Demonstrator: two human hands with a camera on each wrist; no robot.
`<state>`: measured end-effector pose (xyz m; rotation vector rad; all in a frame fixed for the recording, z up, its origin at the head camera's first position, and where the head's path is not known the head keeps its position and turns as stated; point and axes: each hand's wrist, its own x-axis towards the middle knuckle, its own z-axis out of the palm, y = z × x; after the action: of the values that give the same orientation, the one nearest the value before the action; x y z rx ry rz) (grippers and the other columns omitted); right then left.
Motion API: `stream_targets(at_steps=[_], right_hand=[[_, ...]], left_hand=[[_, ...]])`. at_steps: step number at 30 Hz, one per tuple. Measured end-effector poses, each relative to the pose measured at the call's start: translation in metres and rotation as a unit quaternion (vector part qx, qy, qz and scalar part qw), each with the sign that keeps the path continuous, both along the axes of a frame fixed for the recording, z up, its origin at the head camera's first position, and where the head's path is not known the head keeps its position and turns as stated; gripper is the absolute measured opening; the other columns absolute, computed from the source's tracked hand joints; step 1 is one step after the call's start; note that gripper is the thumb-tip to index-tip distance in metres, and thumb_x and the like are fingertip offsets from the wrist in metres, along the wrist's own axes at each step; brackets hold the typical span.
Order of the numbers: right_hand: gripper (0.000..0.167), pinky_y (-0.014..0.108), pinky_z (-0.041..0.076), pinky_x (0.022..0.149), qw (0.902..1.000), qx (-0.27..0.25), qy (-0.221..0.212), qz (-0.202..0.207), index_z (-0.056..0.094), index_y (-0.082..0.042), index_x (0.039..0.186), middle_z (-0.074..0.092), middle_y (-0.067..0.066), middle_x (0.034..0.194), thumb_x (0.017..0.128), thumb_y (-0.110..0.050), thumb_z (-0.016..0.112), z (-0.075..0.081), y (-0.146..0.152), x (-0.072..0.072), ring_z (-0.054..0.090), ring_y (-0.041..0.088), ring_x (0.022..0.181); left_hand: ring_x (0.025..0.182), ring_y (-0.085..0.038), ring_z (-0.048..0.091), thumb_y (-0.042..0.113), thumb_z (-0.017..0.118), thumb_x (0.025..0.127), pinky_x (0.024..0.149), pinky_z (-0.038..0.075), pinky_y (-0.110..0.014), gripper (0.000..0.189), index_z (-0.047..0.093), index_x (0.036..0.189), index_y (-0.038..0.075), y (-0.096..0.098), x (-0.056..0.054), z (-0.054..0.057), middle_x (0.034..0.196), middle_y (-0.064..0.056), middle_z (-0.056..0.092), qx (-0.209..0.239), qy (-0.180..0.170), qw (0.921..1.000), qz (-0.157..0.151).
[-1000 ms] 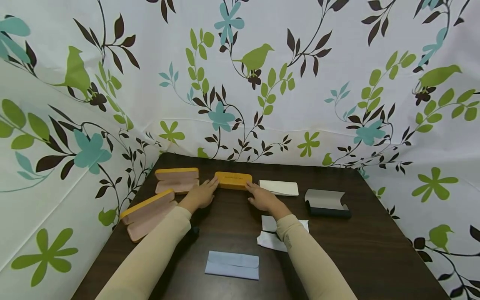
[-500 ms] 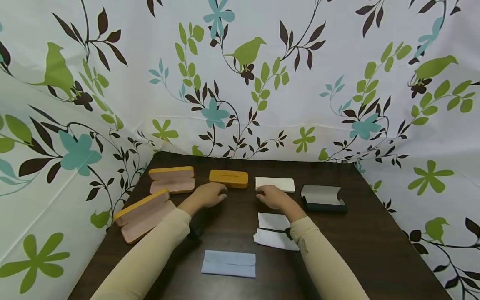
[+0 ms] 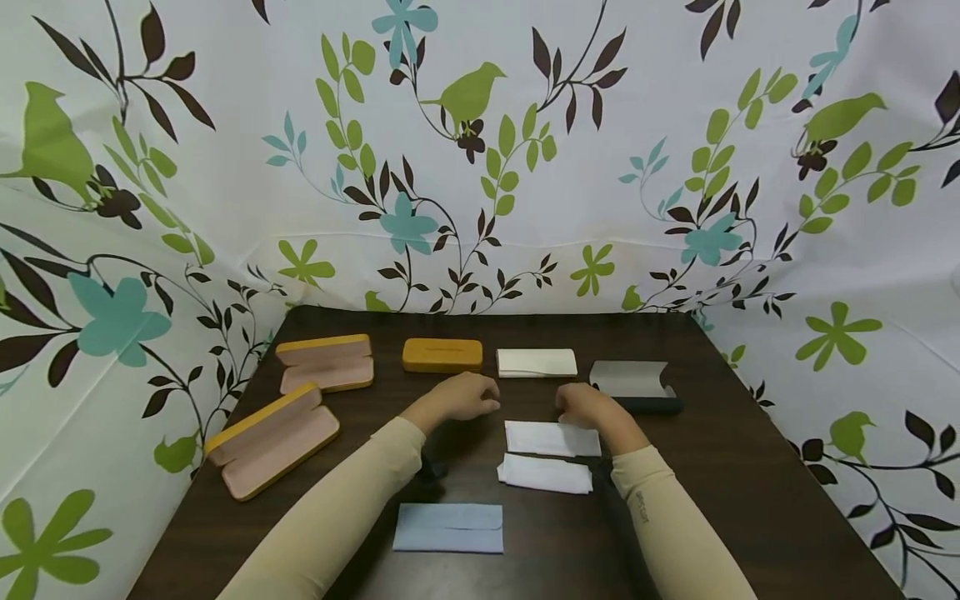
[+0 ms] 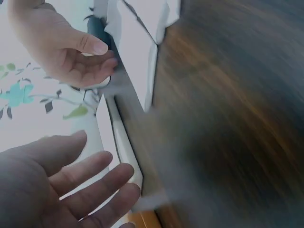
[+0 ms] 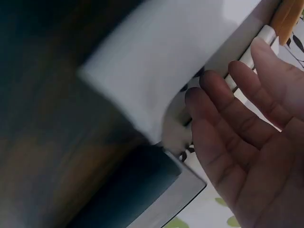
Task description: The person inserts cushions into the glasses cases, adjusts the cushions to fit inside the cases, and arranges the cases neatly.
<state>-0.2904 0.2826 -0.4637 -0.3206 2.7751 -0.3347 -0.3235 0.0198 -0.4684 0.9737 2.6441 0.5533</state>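
My left hand [image 3: 459, 397] hovers in front of a closed yellow case [image 3: 442, 356], its fingers loosely bent and holding nothing. To its right, my right hand [image 3: 592, 410] is also unladen, its relaxed fingers near the back edge of a folded white cloth [image 3: 558, 439]. A second folded white cloth [image 3: 545, 473] lies just in front of that one. Behind the hands sit a flat cream case [image 3: 537, 362] and a dark case [image 3: 637, 404] with its grey flap raised. In the left wrist view, the left fingers [image 4: 102, 187] are spread and slightly bent.
Two yellow hinged cases with pink lining, a rear one [image 3: 330, 375] and a nearer one [image 3: 281, 454], lie opened at the left. A light blue envelope-like pouch [image 3: 448, 528] rests near the front of the dark table [image 3: 750, 500]. Patterned fabric [image 3: 540, 275] hangs behind.
Both hands have left the closed yellow case and drawn back toward the body; the right hand has moved rightward to the white cloths. The head view has shifted slightly; the cases and cloths stay put.
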Motion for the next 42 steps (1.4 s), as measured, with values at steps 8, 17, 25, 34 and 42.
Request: stream_targets(at_steps=[8, 17, 25, 34, 42], right_hand=[[0.028, 0.041, 0.052, 0.073, 0.9995, 0.023, -0.005, -0.019, 0.067, -0.005, 0.105, 0.061, 0.002, 0.086, 0.085, -0.017, 0.084, -0.004, 0.021, 0.013, 0.058, 0.018, 0.077], [0.034, 0.042, 0.052, 0.075, 0.9985, 0.046, 0.010, -0.029, 0.064, -0.009, 0.099, 0.062, 0.002, 0.091, 0.079, -0.020, 0.088, -0.013, 0.033, 0.020, 0.057, 0.019, 0.081], [0.030, 0.043, 0.054, 0.075, 0.9969, 0.054, -0.029, -0.049, 0.067, -0.005, 0.100, 0.065, 0.005, 0.092, 0.082, -0.021, 0.086, -0.016, 0.036, 0.020, 0.060, 0.021, 0.080], [0.017, 0.032, 0.042, 0.062, 0.9966, -0.020, -0.080, -0.003, 0.064, -0.007, 0.082, 0.054, 0.000, 0.075, 0.089, -0.014, 0.078, -0.013, 0.045, 0.020, 0.049, 0.016, 0.069], [0.019, 0.030, 0.038, 0.061, 0.9934, -0.071, -0.090, 0.012, 0.060, -0.010, 0.083, 0.048, -0.001, 0.075, 0.089, -0.015, 0.078, -0.005, 0.051, 0.019, 0.045, 0.014, 0.069]], left_hand=[[0.115, -0.022, 0.063, 0.041, 0.067, 0.099, 0.098, 0.052, -0.041, 0.039, 0.069, 0.125, 0.013, 0.032, 0.000, -0.012, 0.126, -0.004, 0.068, -0.040, -0.002, 0.9990, -0.021], [0.099, -0.019, 0.061, 0.049, 0.078, 0.087, 0.084, 0.054, -0.037, 0.043, 0.071, 0.115, 0.016, 0.049, 0.000, -0.024, 0.111, -0.001, 0.063, -0.075, 0.036, 0.9962, -0.025], [0.102, -0.017, 0.061, 0.039, 0.085, 0.083, 0.086, 0.053, -0.037, 0.044, 0.063, 0.114, 0.018, 0.057, 0.001, -0.029, 0.116, -0.001, 0.066, -0.050, -0.017, 0.9979, -0.037], [0.071, -0.009, 0.047, 0.030, 0.082, 0.088, 0.063, 0.042, -0.025, 0.026, 0.060, 0.079, 0.017, 0.053, -0.006, -0.040, 0.078, 0.006, 0.054, -0.012, -0.048, 0.9959, -0.075], [0.074, -0.009, 0.048, 0.024, 0.080, 0.090, 0.066, 0.041, -0.025, 0.022, 0.061, 0.082, 0.015, 0.042, -0.013, -0.036, 0.078, 0.007, 0.053, 0.089, -0.103, 0.9877, -0.077]])
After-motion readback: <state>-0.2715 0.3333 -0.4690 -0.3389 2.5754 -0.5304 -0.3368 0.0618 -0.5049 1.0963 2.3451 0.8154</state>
